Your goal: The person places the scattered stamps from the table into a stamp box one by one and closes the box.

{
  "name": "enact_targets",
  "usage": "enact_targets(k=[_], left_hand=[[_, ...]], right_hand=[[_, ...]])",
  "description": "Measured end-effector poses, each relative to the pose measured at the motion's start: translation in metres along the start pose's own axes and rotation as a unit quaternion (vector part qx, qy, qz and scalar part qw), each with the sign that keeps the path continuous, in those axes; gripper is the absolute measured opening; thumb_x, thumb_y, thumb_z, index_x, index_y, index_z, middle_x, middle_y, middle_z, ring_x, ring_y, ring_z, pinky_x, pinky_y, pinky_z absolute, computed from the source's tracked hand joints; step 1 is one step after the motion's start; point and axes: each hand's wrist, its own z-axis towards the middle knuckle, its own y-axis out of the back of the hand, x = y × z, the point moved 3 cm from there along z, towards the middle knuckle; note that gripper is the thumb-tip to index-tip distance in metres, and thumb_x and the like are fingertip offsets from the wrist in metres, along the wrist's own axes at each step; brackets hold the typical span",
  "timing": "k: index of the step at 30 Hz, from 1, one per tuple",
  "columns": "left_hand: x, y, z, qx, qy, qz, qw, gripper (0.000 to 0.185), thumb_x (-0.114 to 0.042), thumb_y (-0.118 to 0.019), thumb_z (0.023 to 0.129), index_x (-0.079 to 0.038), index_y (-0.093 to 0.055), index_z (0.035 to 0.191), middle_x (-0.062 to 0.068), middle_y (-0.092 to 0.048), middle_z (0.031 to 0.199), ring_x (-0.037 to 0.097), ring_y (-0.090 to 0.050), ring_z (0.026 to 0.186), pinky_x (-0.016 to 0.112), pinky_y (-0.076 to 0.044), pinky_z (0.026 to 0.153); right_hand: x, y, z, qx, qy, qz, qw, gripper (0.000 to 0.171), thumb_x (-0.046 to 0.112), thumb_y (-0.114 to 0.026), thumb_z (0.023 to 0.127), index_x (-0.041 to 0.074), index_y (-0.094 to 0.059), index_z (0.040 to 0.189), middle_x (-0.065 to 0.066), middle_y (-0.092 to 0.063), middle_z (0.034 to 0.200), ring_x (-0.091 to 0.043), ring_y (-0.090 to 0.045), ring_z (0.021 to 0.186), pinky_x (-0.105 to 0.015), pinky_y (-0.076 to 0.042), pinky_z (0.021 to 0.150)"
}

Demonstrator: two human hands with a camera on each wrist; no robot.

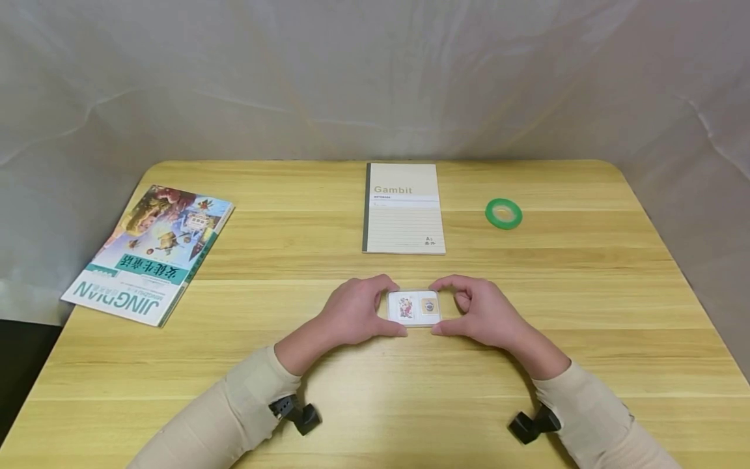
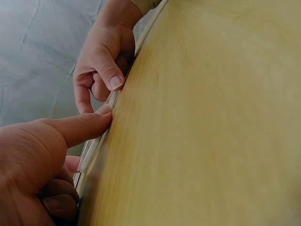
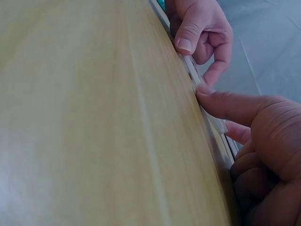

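Watching this feed, I see my left hand [image 1: 351, 312] and right hand [image 1: 483, 312] each pinching an end of the small clear card case [image 1: 413, 307], thumb on the near edge and forefinger on the far edge, with the case lying flat on the wooden table [image 1: 586, 312] just in front of the Gambit notebook [image 1: 403, 208]. I'd say keep both pinches even and light so it doesn't tilt or skid.

1. A makeshift recording set-up with a study desk: wrinkled pale grey cloth backdrop [image 1: 375, 71] hangs behind and drapes past the sides.
2. A light wooden counter [image 1: 586, 293] with rounded far corners.
3. Stationery: a cream lined "Gambit" notebook [image 1: 403, 208] at the far edge, a colourful illustrated paperback book [image 1: 149, 254] at the left edge, a green tape roll [image 1: 503, 213].
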Motion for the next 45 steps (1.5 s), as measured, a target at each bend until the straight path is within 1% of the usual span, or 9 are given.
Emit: enact_targets(k=[7,14,24,32,35,38,42,43,45], left_hand=[[0.0012,0.0002,0.0004,-0.007,-0.008,0.003,0.9999,0.072,-0.048,-0.091,0.068,-0.009,-0.069,0.124,-0.004,-0.052,0.068,0.01,-0.044,0.059,0.028,-0.037,0.053],[0.0022,0.0007,-0.0001,-0.011,-0.008,-0.001,0.9999,0.073,-0.047,-0.092,0.067,-0.008,-0.07,0.124,-0.004,-0.051,0.065,0.01,-0.042,0.058,0.027,-0.036,0.052],[0.003,-0.0001,0.0006,-0.008,-0.01,-0.01,0.9999,0.073,-0.044,-0.093,0.066,-0.008,-0.07,0.125,-0.004,-0.049,0.062,0.01,-0.04,0.056,0.027,-0.034,0.051],[0.0023,-0.0009,0.0002,-0.01,-0.007,0.002,0.9999,0.074,-0.046,-0.092,0.067,-0.009,-0.069,0.127,-0.004,-0.048,0.061,0.01,-0.04,0.056,0.027,-0.033,0.05],[0.0019,-0.0008,-0.0007,-0.007,-0.005,0.011,0.9999,0.076,-0.047,-0.091,0.068,-0.009,-0.067,0.13,-0.005,-0.049,0.061,0.01,-0.042,0.057,0.027,-0.036,0.052],[0.0011,-0.0006,-0.0021,-0.005,-0.008,0.022,0.9997,0.08,-0.048,-0.089,0.07,-0.008,-0.063,0.135,-0.002,-0.058,0.069,0.011,-0.048,0.062,0.028,-0.041,0.057],[0.0005,0.0004,-0.0046,-0.008,-0.015,0.042,0.999,0.092,-0.05,-0.088,0.07,-0.008,-0.053,0.144,0.003,-0.069,0.093,0.013,-0.054,0.07,0.03,-0.047,0.065],[0.0003,0.0011,-0.0056,-0.011,-0.015,0.047,0.9987,0.094,-0.052,-0.087,0.07,-0.009,-0.051,0.146,0.002,-0.068,0.096,0.013,-0.055,0.071,0.03,-0.047,0.067],[0.0004,0.0034,-0.0073,-0.017,-0.012,0.056,0.9982,0.096,-0.056,-0.084,0.072,-0.012,-0.047,0.149,0.001,-0.066,0.088,0.014,-0.055,0.07,0.031,-0.047,0.065]], right_hand=[[0.0021,-0.0004,0.0015,-0.003,-0.029,-0.003,1.0,0.059,0.03,-0.096,0.065,0.016,-0.072,0.116,0.008,-0.026,0.056,-0.01,-0.024,0.052,-0.027,-0.028,0.052],[0.0019,-0.0012,0.004,0.002,-0.049,-0.005,0.999,0.059,0.03,-0.097,0.064,0.017,-0.072,0.116,0.006,-0.027,0.056,-0.012,-0.025,0.052,-0.028,-0.026,0.051],[-0.0004,-0.0021,0.0029,0.009,-0.032,0.008,0.999,0.059,0.029,-0.096,0.065,0.014,-0.069,0.115,0.007,-0.026,0.057,-0.009,-0.024,0.052,-0.027,-0.029,0.053],[0.0006,-0.0006,0.004,0.005,-0.02,0.003,1.0,0.056,0.026,-0.096,0.066,0.016,-0.07,0.115,0.008,-0.026,0.057,-0.009,-0.024,0.052,-0.026,-0.03,0.054],[0.001,-0.001,0.0042,0.01,-0.015,-0.001,1.0,0.057,0.026,-0.095,0.067,0.015,-0.069,0.117,0.008,-0.026,0.057,-0.009,-0.024,0.052,-0.026,-0.031,0.055],[0.0016,-0.0014,0.0037,0.017,-0.011,-0.002,1.0,0.06,0.026,-0.095,0.067,0.014,-0.067,0.119,0.008,-0.027,0.058,-0.009,-0.025,0.052,-0.026,-0.033,0.057],[0.0025,-0.0011,0.0031,0.02,-0.001,-0.003,1.0,0.068,0.03,-0.095,0.067,0.014,-0.064,0.126,0.007,-0.028,0.06,-0.008,-0.026,0.054,-0.027,-0.036,0.06],[0.003,-0.0007,0.0026,0.017,0.003,-0.004,1.0,0.069,0.032,-0.095,0.068,0.014,-0.064,0.127,0.007,-0.028,0.06,-0.008,-0.026,0.054,-0.028,-0.037,0.061],[0.0042,0.0003,0.002,0.007,0.009,-0.006,1.0,0.069,0.035,-0.093,0.07,0.016,-0.062,0.129,0.007,-0.029,0.062,-0.008,-0.027,0.055,-0.029,-0.038,0.063]])
